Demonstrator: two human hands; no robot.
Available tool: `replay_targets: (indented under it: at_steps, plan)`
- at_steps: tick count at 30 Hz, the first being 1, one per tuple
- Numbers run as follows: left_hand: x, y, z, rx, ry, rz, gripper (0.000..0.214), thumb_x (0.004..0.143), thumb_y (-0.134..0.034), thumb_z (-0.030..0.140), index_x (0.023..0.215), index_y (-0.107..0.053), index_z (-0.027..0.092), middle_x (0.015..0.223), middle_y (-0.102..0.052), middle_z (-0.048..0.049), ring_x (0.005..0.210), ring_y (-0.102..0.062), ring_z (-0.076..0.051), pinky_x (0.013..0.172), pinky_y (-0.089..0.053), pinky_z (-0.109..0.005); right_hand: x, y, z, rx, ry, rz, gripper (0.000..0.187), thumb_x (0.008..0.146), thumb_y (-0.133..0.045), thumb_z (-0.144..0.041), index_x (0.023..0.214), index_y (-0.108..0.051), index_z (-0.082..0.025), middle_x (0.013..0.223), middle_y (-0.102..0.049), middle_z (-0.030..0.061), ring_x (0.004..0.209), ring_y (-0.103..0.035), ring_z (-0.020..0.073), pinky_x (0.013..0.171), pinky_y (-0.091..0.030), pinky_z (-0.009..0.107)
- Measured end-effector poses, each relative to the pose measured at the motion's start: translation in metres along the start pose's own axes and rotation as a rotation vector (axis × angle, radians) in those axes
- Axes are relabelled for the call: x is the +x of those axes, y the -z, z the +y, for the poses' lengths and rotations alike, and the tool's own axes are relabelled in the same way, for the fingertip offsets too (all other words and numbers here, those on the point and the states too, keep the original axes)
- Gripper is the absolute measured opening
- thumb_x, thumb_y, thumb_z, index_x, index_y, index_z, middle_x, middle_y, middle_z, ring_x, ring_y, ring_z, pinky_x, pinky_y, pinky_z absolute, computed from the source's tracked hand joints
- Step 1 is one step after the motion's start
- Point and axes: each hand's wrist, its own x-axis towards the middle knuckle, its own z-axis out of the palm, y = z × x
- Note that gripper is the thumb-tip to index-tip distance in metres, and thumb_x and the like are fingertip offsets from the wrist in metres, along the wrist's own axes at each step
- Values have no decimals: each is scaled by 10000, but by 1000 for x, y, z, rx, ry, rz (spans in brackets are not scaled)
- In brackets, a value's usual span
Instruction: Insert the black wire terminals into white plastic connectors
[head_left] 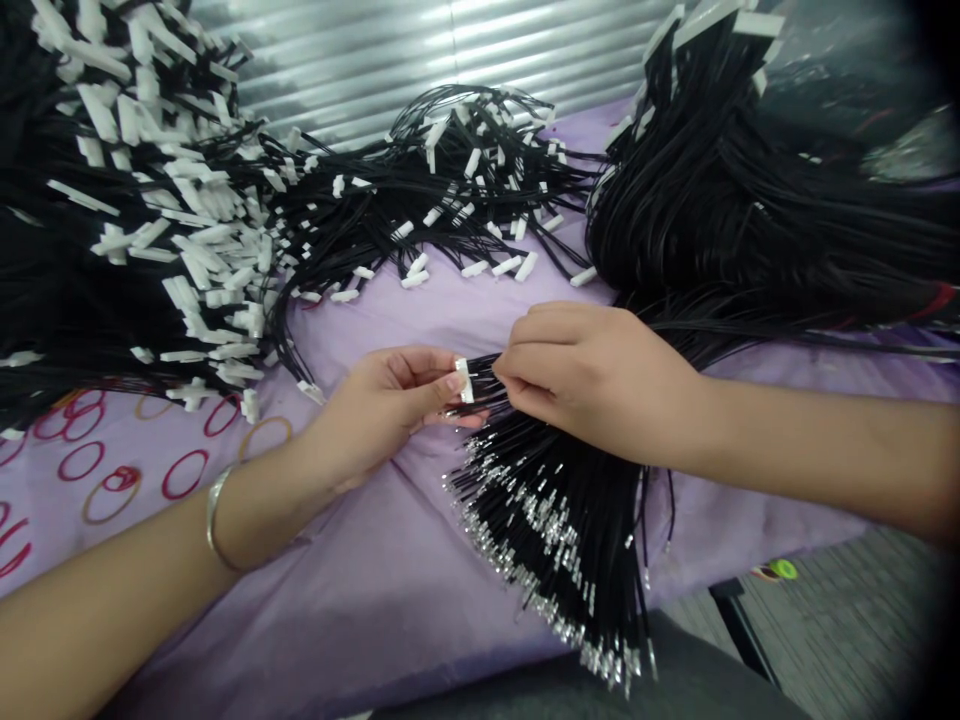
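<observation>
Between thumb and fingers, my left hand (405,395) pinches a white connector housing (466,381). Black wires (484,370) run from the housing's right side toward my right hand (577,365), whose fingers are closed on them. Below my right hand, a fan of loose black wires (555,520) with bare silver terminals spreads over the purple cloth (360,600) and hangs toward its near edge. How many wires sit in the housing is hard to tell.
Wire harnesses with white connectors (217,250) are heaped at the left, with more (465,190) along the back. A thick black wire bundle (697,200) lies at the right. Red and yellow rubber bands (185,474) are scattered at left. A blind (450,50) stands behind.
</observation>
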Motion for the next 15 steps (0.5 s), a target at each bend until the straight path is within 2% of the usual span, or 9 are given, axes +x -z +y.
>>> replay_targets:
  at_steps: [8,15]
  plan:
    - [-1,0,0,0,-8,5,126,712,-774,193,793,-714,117,757,-712,-17,668,-679,-111,691,-607,-235,0,2,0,-62,81,-10,308,941,-415,-158,674,-570,-145,663,-486,21,640,-389,134,606,-292,277]
    - [0,-2,1,-42,7,51,147,682,-791,175,775,-701,107,721,-694,-6,647,-666,-108,665,-609,-238,1,0,3,-138,154,17,324,962,-390,-180,700,-576,-140,670,-472,19,650,-364,136,624,-308,279]
